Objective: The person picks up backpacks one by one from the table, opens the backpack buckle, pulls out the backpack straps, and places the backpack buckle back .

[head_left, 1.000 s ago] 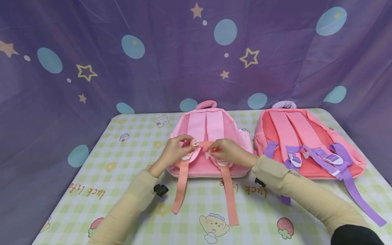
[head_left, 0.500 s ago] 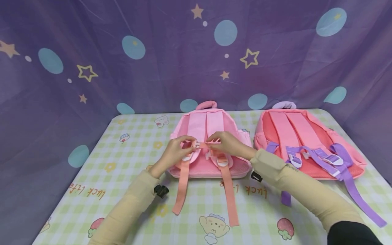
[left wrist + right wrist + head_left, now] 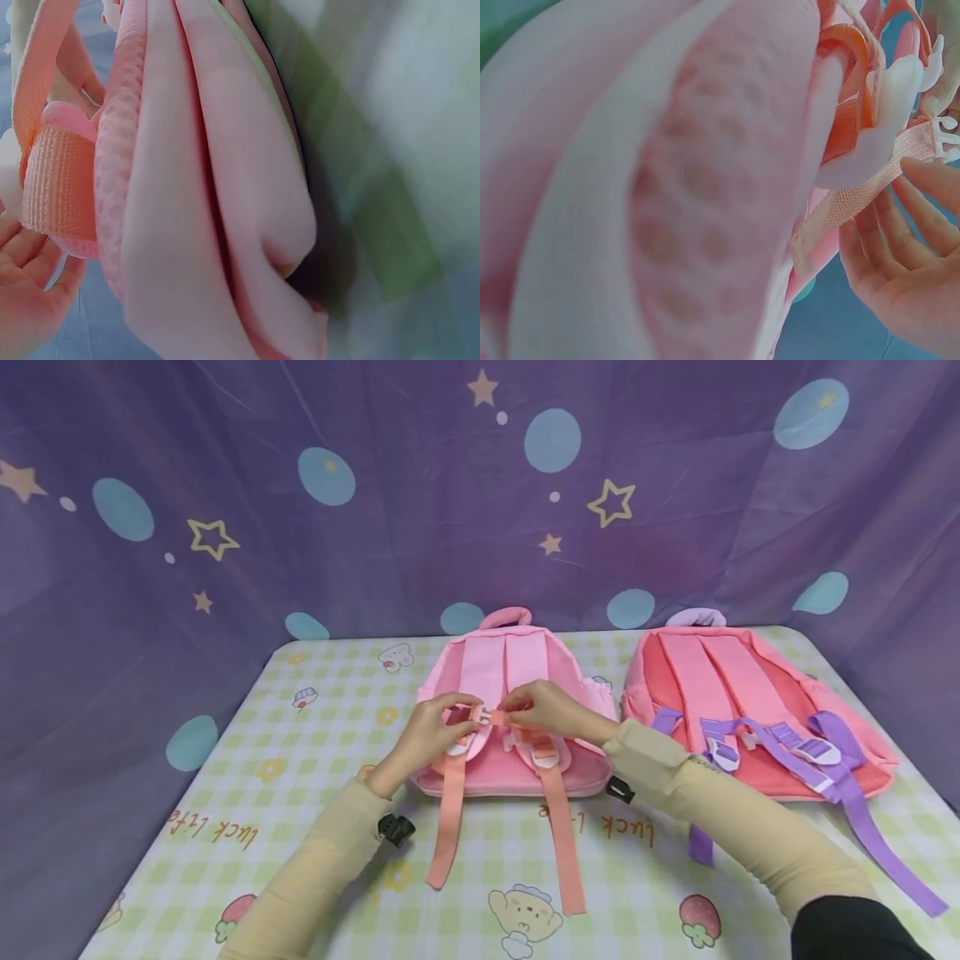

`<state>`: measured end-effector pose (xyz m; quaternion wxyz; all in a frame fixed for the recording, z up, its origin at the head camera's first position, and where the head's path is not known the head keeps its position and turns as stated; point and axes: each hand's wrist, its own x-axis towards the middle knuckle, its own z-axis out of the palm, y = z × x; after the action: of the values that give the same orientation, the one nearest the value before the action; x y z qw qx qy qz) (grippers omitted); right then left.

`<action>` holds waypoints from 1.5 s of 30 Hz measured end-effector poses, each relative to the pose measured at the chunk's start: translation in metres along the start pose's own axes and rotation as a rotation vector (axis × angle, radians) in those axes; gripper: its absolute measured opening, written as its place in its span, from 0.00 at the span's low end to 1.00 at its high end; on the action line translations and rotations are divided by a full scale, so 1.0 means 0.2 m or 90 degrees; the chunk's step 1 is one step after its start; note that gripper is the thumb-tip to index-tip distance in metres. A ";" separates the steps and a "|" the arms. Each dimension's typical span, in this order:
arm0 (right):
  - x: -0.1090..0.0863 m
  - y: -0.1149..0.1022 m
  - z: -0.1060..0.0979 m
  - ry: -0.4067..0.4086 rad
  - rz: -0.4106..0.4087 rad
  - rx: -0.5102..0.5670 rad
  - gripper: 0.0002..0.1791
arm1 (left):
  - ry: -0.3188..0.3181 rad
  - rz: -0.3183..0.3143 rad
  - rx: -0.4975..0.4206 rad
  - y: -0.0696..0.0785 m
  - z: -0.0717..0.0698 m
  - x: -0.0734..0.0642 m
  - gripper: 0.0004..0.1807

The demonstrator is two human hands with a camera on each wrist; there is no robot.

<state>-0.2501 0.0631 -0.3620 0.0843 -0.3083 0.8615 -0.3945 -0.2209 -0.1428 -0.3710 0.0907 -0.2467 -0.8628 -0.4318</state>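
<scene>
A light pink backpack lies with its shoulder straps facing up. Across its middle, my left hand holds the white plastic buckle between thumb and fingers. Close by on the right, my right hand pinches the orange chest strap. The right wrist view shows the buckle's pronged piece on the end of that webbing, held by the right hand. In the left wrist view, orange webbing hides part of the left fingers. Whether the two buckle halves are joined, I cannot tell.
To the right lies a coral-pink backpack with purple straps. Two loose orange strap tails hang towards me over the green checked tablecloth. A purple patterned curtain stands behind the table.
My right hand has moved left along the orange chest strap, closer to the buckle. The left hand has hardly shifted, and both backpacks stay in place.
</scene>
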 end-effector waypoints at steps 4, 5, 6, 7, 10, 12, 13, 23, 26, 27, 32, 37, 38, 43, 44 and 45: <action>0.00 0.00 0.01 0.011 -0.004 -0.002 0.08 | 0.003 0.005 0.003 -0.01 0.00 0.00 0.14; 0.00 0.00 0.01 0.015 -0.010 -0.004 0.08 | 0.004 0.006 0.003 -0.01 0.00 0.00 0.14; 0.00 0.00 0.01 0.020 -0.014 -0.005 0.08 | 0.006 0.006 0.000 -0.01 0.00 0.00 0.14; 0.00 0.00 0.01 0.023 -0.019 -0.005 0.07 | 0.006 0.007 -0.002 -0.01 0.00 0.00 0.14; 0.00 0.01 0.02 0.033 -0.032 -0.005 0.06 | 0.007 0.002 -0.008 -0.01 0.01 0.00 0.15; 0.00 0.01 0.02 0.037 -0.033 0.000 0.06 | 0.006 -0.006 -0.010 -0.01 0.01 0.00 0.15; 0.00 0.01 0.02 0.038 -0.032 0.004 0.06 | 0.005 -0.009 -0.010 -0.01 0.01 0.00 0.15; 0.00 0.01 0.03 0.031 -0.011 0.049 0.07 | 0.002 -0.019 -0.008 0.00 0.01 0.00 0.15; 0.01 0.00 0.03 0.030 -0.009 0.071 0.07 | -0.001 -0.022 -0.012 -0.01 0.02 0.00 0.15; 0.01 0.00 0.03 0.031 -0.011 0.075 0.07 | -0.003 -0.024 -0.014 -0.01 0.02 0.00 0.15; 0.01 -0.01 0.03 0.041 -0.001 0.083 0.07 | -0.006 -0.022 -0.015 0.00 0.02 0.01 0.15; 0.01 0.00 0.03 0.042 0.005 0.067 0.07 | -0.007 -0.015 -0.013 0.00 0.02 0.00 0.14; 0.01 0.00 0.03 0.041 0.008 0.062 0.07 | -0.007 -0.014 -0.013 0.00 0.02 0.00 0.14; 0.00 0.01 0.01 0.034 0.026 0.039 0.08 | 0.003 -0.021 -0.015 -0.01 0.02 0.00 0.14; 0.00 0.02 0.01 0.035 0.024 0.035 0.08 | 0.004 -0.021 -0.015 -0.01 0.02 0.00 0.14; 0.00 0.03 0.00 0.037 0.021 0.033 0.07 | 0.006 -0.023 -0.015 -0.01 0.02 0.00 0.14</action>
<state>-0.2516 0.0658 -0.3667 0.0732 -0.2804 0.8581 -0.4238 -0.2215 -0.1397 -0.3743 0.0842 -0.2302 -0.8616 -0.4445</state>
